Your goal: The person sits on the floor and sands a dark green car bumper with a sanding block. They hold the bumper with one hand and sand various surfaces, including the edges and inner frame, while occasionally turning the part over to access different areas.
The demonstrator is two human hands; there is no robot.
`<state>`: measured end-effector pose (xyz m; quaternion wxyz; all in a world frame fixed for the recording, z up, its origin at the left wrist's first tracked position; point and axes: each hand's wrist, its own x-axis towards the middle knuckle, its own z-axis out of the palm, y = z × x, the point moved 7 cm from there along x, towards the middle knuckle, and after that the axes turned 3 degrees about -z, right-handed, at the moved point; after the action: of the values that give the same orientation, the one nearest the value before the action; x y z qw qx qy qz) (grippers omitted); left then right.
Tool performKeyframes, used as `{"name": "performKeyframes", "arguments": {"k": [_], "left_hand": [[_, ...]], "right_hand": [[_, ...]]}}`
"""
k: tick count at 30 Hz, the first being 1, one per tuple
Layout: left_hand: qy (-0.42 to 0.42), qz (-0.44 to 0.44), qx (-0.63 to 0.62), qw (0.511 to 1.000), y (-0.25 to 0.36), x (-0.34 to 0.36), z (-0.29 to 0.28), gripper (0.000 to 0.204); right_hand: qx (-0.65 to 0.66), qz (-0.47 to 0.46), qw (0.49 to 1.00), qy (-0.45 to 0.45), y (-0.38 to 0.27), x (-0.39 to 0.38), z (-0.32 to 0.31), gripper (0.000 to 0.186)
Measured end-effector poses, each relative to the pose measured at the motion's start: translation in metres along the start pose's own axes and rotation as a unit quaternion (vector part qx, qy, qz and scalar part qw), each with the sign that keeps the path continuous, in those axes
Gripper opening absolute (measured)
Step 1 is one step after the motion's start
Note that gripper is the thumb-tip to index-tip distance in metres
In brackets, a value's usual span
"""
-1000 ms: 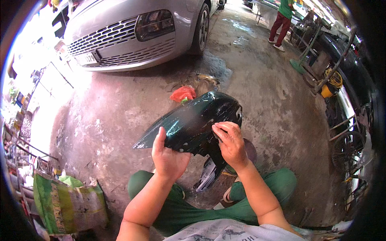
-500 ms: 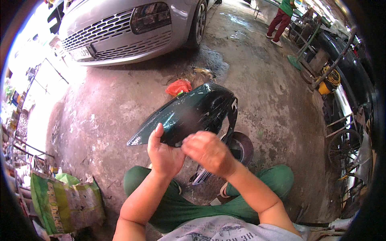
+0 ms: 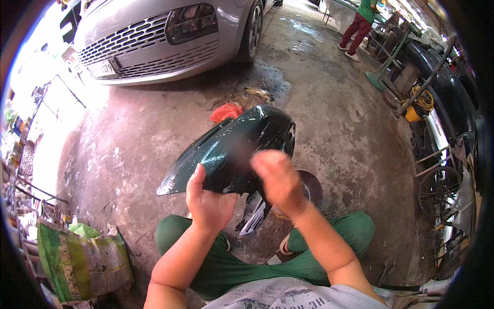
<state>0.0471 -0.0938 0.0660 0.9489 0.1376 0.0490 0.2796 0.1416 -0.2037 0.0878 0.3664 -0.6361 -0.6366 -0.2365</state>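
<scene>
A glossy dark green-black fairing panel [image 3: 216,149], flecked with pale scuffs, is tilted in front of me. My left hand [image 3: 210,205] grips its lower edge, thumb upright. My right hand [image 3: 280,180] is over the panel's right part, its fingers curled but smeared by motion; whether anything is in them cannot be made out. Below the panel, a silver-and-dark piece [image 3: 252,216] hangs down or lies behind it; which, I cannot tell. A round basin [image 3: 314,186] is partly hidden behind my right hand, on the floor.
A silver car [image 3: 149,51] fills the upper left. A red plastic bag [image 3: 225,112] lies beyond the panel. Metal stands, a bicycle wheel [image 3: 440,193] and yellow hose [image 3: 421,98] line the right side. A green sack [image 3: 85,260] is at lower left. A person [image 3: 357,28] stands at back right.
My right hand went from the panel's right part down beside my left hand, then rose rightward again. The panel has shifted slightly left in view.
</scene>
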Motion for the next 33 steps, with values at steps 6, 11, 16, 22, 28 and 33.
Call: {"name": "performKeyframes", "arguments": {"k": [6,11,16,22,28,33], "left_hand": [[-0.033,0.02,0.013,0.999,0.004,0.005,0.003,0.052],[-0.045,0.019,0.012,0.999,0.006,0.004,0.0,0.055],[-0.021,-0.022,0.003,1.0,-0.003,0.005,0.008,0.058],[-0.029,-0.016,0.017,0.999,0.0,0.005,-0.024,0.058],[0.005,-0.005,0.01,1.0,-0.006,0.004,0.006,0.058],[-0.086,-0.026,0.0,0.996,-0.004,0.003,-0.003,0.062]], "right_hand": [[0.049,-0.081,0.996,-0.002,-0.016,0.007,-0.001,0.033],[0.046,-0.089,0.995,-0.006,-0.053,0.012,0.001,0.031],[-0.049,-0.016,0.998,0.031,0.012,0.013,-0.005,0.038],[0.112,-0.101,0.988,-0.019,-0.069,0.026,0.008,0.032],[-0.015,-0.015,0.999,0.028,-0.009,0.025,0.009,0.033],[0.041,-0.085,0.995,0.009,-0.038,0.035,0.009,0.034]]}}
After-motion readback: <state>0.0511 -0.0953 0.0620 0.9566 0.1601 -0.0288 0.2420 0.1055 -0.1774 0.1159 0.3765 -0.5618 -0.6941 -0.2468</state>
